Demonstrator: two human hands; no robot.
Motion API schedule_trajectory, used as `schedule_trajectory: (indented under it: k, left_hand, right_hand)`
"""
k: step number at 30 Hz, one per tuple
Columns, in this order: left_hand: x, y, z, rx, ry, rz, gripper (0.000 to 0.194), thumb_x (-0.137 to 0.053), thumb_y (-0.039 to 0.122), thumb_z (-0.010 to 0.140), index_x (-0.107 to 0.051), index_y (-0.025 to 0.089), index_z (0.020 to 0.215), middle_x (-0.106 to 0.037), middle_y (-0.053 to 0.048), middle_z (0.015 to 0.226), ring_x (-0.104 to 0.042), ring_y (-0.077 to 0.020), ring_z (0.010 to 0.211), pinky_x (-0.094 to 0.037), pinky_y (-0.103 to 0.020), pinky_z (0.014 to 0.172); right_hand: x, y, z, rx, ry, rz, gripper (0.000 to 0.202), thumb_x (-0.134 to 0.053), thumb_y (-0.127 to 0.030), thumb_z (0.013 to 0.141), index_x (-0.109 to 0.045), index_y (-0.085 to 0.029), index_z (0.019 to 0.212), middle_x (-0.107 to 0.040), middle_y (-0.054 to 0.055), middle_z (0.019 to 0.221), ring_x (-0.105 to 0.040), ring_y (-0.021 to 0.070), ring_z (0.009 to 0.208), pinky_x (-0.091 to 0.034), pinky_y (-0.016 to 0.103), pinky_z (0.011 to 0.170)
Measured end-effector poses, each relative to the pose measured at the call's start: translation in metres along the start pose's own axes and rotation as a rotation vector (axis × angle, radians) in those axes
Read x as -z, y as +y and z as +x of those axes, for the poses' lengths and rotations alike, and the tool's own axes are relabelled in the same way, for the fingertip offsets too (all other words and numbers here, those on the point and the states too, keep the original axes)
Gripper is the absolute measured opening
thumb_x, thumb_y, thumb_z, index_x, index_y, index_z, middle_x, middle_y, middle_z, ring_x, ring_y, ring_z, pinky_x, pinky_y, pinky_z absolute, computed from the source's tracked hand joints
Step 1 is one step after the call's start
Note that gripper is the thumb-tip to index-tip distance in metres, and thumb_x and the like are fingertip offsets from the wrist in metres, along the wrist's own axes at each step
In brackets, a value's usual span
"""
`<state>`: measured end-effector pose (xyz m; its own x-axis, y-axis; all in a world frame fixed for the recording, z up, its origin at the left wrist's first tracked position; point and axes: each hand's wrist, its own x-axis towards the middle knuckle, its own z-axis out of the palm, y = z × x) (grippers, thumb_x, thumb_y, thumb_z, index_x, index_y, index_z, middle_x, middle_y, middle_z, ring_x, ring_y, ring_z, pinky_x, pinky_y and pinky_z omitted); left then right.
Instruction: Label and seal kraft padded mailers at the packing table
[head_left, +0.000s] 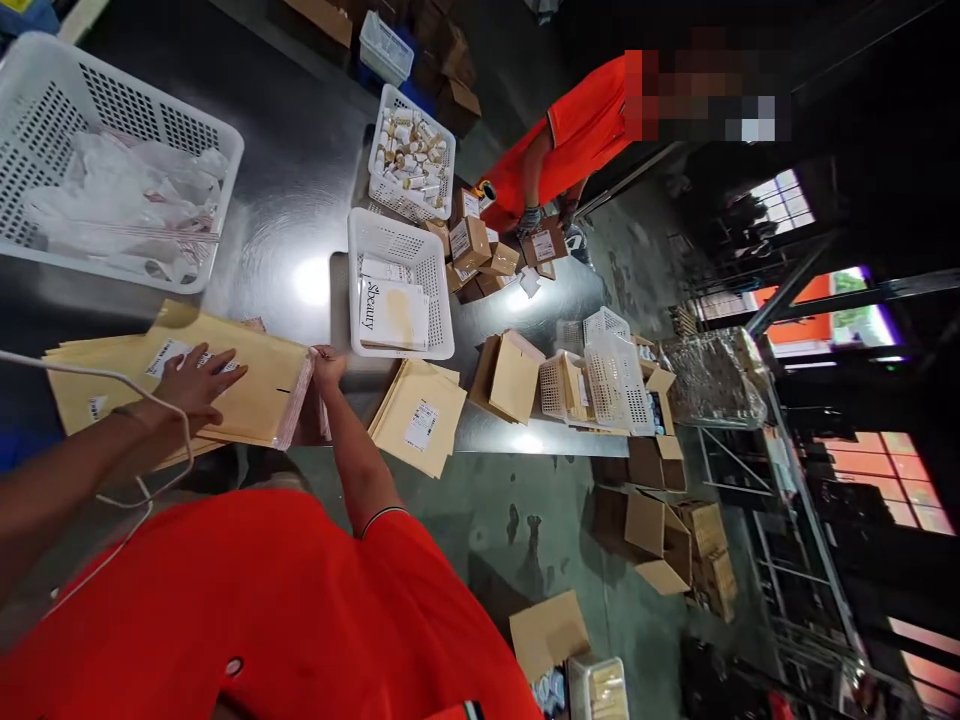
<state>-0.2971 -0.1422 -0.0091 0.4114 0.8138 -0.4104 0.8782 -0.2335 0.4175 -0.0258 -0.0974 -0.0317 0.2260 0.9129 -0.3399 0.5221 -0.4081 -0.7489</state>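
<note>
A kraft padded envelope [259,375] lies near the table's front edge, on several others fanned out beneath it. My left hand [196,385] rests on it with fingers spread, partly over a white shipping label [166,357]. At the envelope's right end, where a bubble-lined strip [294,405] shows, my right hand [328,368] is closed on the edge; its fingertips are partly hidden. Right of that hand is another stack of kraft envelopes [424,415] with a label on top. Behind it, a white basket [442,300] holds printed packets [395,312].
A large basket [229,150] of clear plastic bags stands at left. Farther back are a basket of small bottles [412,150] and taped cartons [469,243], where a co-worker [555,150] in red stands. A white cable [112,375] crosses over my left forearm. Open cartons [660,540] sit on the floor.
</note>
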Motion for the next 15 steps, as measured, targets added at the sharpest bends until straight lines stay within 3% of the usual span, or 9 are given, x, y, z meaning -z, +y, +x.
schedule_trajectory:
  k: [2, 4, 6, 9, 11, 12, 13, 15]
  left_hand:
    - [0.0, -0.002, 0.0, 0.004, -0.048, 0.038, 0.098, -0.094, 0.027, 0.078, -0.067, 0.028, 0.172, -0.041, -0.021, 0.192, -0.021, -0.0598, 0.178, -0.028, -0.081, 0.135]
    - [0.003, -0.004, -0.002, 0.041, -0.086, 0.095, 0.101, -0.09, 0.036, 0.086, -0.058, 0.025, 0.18, -0.033, -0.021, 0.196, -0.019, -0.0593, 0.178, -0.029, -0.081, 0.134]
    - [0.006, -0.004, -0.008, 0.11, -0.076, 0.122, 0.101, -0.085, 0.047, 0.093, -0.051, 0.021, 0.185, -0.028, -0.023, 0.197, -0.02, -0.062, 0.176, -0.033, -0.081, 0.131]
    - [0.006, 0.0, -0.018, 0.165, -0.021, 0.132, 0.104, -0.081, 0.062, 0.097, -0.048, 0.019, 0.185, -0.029, -0.028, 0.195, -0.031, -0.0664, 0.167, -0.041, -0.081, 0.124]
    - [0.005, 0.006, -0.021, 0.161, 0.021, 0.158, 0.098, -0.079, 0.068, 0.097, -0.057, 0.014, 0.177, -0.04, -0.032, 0.187, -0.038, -0.0663, 0.16, -0.042, -0.084, 0.121]
    - [0.005, 0.01, -0.019, 0.144, 0.046, 0.173, 0.093, -0.08, 0.067, 0.098, -0.063, 0.01, 0.169, -0.045, -0.034, 0.182, -0.037, -0.0658, 0.161, -0.039, -0.086, 0.122]
    - [0.005, 0.015, -0.015, 0.115, 0.068, 0.184, 0.086, -0.081, 0.062, 0.098, -0.067, 0.007, 0.162, -0.048, -0.036, 0.179, -0.035, -0.0639, 0.163, -0.035, -0.086, 0.125]
    - [0.007, 0.026, -0.003, 0.035, 0.088, 0.191, 0.075, -0.083, 0.047, 0.1, -0.068, 0.005, 0.161, -0.048, -0.036, 0.18, -0.03, -0.056, 0.171, -0.033, -0.078, 0.132]
  right_hand:
    - [-0.006, 0.0, -0.011, -0.031, 0.134, 0.137, 0.023, -0.062, -0.019, 0.104, -0.065, -0.021, 0.082, -0.071, 0.001, 0.08, -0.073, 0.0166, 0.093, -0.062, 0.027, 0.091]
    - [0.007, 0.001, -0.026, -0.075, 0.291, 0.411, 0.024, -0.063, -0.025, 0.103, -0.057, -0.024, 0.08, -0.062, -0.003, 0.074, -0.067, 0.0156, 0.083, -0.061, 0.027, 0.086]
    - [0.043, 0.009, -0.045, -0.087, 0.385, 0.702, 0.025, -0.066, -0.029, 0.1, -0.05, -0.027, 0.08, -0.055, -0.006, 0.071, -0.063, 0.0153, 0.075, -0.061, 0.029, 0.082]
    - [0.125, 0.03, -0.074, -0.055, 0.311, 0.829, 0.022, -0.07, -0.031, 0.094, -0.049, -0.028, 0.086, -0.055, -0.007, 0.073, -0.061, 0.0153, 0.068, -0.062, 0.031, 0.078]
    - [0.169, 0.043, -0.089, -0.056, 0.104, 0.718, 0.014, -0.07, -0.033, 0.094, -0.057, -0.028, 0.092, -0.054, -0.007, 0.071, -0.053, 0.0149, 0.058, -0.057, 0.031, 0.067]
    - [0.181, 0.047, -0.093, -0.055, 0.015, 0.565, 0.012, -0.071, -0.033, 0.095, -0.061, -0.027, 0.092, -0.053, -0.007, 0.07, -0.05, 0.0146, 0.056, -0.054, 0.031, 0.064]
    - [0.183, 0.049, -0.094, -0.052, -0.047, 0.373, 0.012, -0.072, -0.032, 0.096, -0.063, -0.027, 0.089, -0.053, -0.007, 0.068, -0.05, 0.0147, 0.057, -0.053, 0.03, 0.065]
    - [0.161, 0.045, -0.089, -0.038, -0.07, 0.01, 0.02, -0.078, -0.029, 0.094, -0.065, -0.025, 0.079, -0.058, -0.004, 0.068, -0.057, 0.0164, 0.064, -0.056, 0.031, 0.073]
